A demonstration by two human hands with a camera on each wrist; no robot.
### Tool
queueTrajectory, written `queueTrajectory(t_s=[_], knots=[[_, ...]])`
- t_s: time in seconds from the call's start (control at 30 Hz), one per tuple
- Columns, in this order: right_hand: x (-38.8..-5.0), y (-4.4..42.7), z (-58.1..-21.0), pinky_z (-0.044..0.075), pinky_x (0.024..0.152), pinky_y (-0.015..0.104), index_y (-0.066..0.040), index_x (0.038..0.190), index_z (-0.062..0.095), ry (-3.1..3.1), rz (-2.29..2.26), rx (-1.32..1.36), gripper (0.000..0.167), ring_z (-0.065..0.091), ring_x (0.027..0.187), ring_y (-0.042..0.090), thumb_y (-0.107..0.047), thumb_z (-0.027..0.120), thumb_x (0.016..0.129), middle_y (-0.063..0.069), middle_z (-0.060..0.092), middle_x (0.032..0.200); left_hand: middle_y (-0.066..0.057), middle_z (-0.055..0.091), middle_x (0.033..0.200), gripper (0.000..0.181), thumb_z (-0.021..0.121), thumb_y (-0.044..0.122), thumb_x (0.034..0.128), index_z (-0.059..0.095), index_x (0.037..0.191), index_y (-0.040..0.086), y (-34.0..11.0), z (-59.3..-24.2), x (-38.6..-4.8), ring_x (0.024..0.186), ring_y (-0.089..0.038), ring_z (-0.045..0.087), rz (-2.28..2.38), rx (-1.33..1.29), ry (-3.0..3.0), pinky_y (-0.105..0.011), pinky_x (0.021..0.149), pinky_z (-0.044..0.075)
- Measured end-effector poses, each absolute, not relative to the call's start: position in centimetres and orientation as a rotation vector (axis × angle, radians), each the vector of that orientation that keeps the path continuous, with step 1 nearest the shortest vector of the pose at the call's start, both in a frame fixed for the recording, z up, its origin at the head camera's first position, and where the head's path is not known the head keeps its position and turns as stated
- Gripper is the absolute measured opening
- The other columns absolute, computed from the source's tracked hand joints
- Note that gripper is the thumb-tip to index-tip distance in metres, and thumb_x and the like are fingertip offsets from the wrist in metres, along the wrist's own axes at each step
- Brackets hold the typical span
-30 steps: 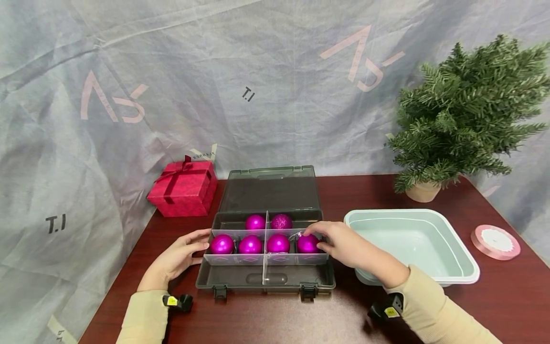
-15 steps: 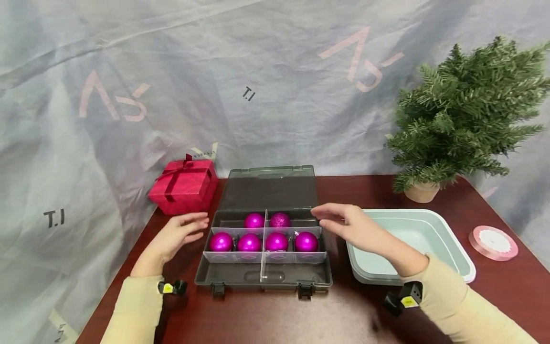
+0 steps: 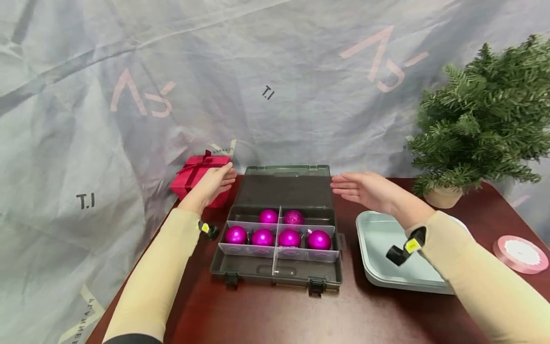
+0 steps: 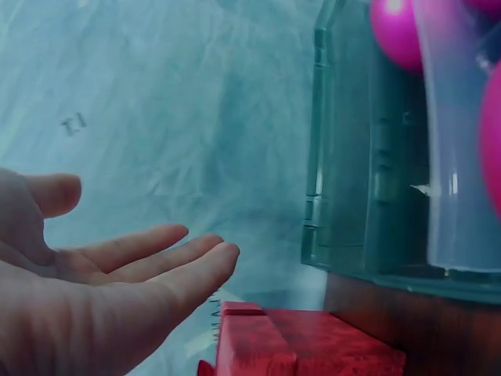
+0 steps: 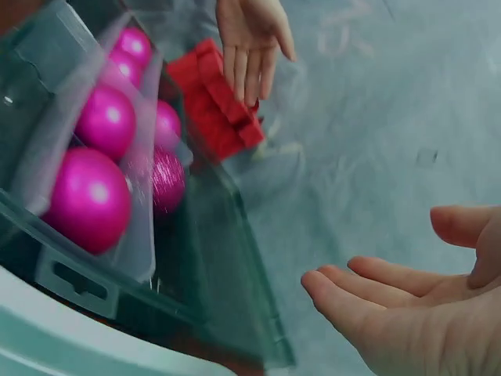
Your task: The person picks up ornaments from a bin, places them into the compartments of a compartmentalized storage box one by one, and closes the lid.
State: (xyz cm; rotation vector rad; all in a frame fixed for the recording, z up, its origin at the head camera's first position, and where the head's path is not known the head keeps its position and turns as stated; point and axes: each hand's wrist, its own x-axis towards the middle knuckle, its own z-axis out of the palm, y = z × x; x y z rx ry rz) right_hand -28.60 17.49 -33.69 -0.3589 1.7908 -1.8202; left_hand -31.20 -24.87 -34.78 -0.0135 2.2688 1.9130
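Observation:
A dark clear plastic case with dividers lies on the table, its lid folded back. Several magenta ball ornaments sit in it: a row in the middle compartments, such as this shiny ball, plus a plain ball and a glittery ball behind. My left hand is raised left of the lid, in front of the red gift box. My right hand is held right of the lid, above the tub's rear edge. Both hands have extended fingers, palms facing each other, and hold nothing.
A pale green tub stands right of the case, partly hidden by the right arm. Behind it is a small artificial fir tree in a pot. A pink ribbon roll lies at the far right. A grey cloth hangs behind the table.
My right hand has left the rightmost ball and moved up and away. My left hand has left the case's side and risen toward the lid. The balls stay in their compartments.

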Motion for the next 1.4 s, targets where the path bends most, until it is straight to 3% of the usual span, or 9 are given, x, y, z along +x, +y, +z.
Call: queueTrajectory(t_s=[0.27,0.5,0.63,0.93,1.4], knots=[[-33.2,17.2,-36.1,0.009,0.122,0.042,0.009,0.159,0.001,1.571,-1.887,-0.048,0.069,0.006,0.154,0.038,-0.036,0.025,0.113,0.027,0.004,0.166,-0.034,0.024,0.159,0.076,0.032,0.046,0.1103,0.022,0.154,-0.015,-23.9,-35.8,-35.7,0.148,-0.044,0.026,1.759,-0.221,2.163,-0.047,0.119,0.023],[-35.2,16.0,-37.8,-0.002,0.122,0.042,0.006,0.154,-0.02,1.456,-1.947,0.114,0.077,-0.015,0.152,0.035,-0.04,0.023,0.111,0.025,-0.02,0.164,-0.034,0.012,0.163,0.084,0.027,0.053,0.1085,0.011,0.156,-0.014,-24.1,-37.2,-37.5,0.151,-0.044,0.015,1.697,-0.346,2.072,-0.048,0.121,0.017],[-35.7,15.6,-38.6,-0.005,0.121,0.041,0.005,0.153,-0.024,1.399,-1.977,0.159,0.076,-0.02,0.151,0.034,-0.039,0.022,0.111,0.023,-0.026,0.162,-0.035,0.006,0.163,0.089,0.024,0.057,0.107,0.006,0.156,-0.015,-24.1,-37.8,-37.9,0.152,-0.045,0.008,1.695,-0.379,2.024,-0.051,0.121,0.014],[-36.2,14.9,-39.7,-0.001,0.122,0.042,0.006,0.154,-0.021,1.403,-1.964,0.163,0.074,-0.014,0.152,0.034,-0.037,0.022,0.112,0.024,-0.024,0.163,-0.033,0.0,0.164,0.092,0.016,0.061,0.1058,0.001,0.156,-0.015,-24.2,-38.7,-37.8,0.152,-0.044,0.003,1.731,-0.364,1.953,-0.055,0.12,0.011],[-35.6,14.7,-39.5,-0.001,0.122,0.041,0.006,0.157,-0.015,1.474,-1.98,0.172,0.071,-0.012,0.153,0.031,-0.035,0.022,0.112,0.023,-0.018,0.165,-0.032,0.006,0.164,0.092,0.018,0.061,0.1058,0.005,0.156,-0.015,-23.6,-37.6,-37.4,0.152,-0.043,0.007,1.748,-0.382,1.988,-0.056,0.12,0.01]])
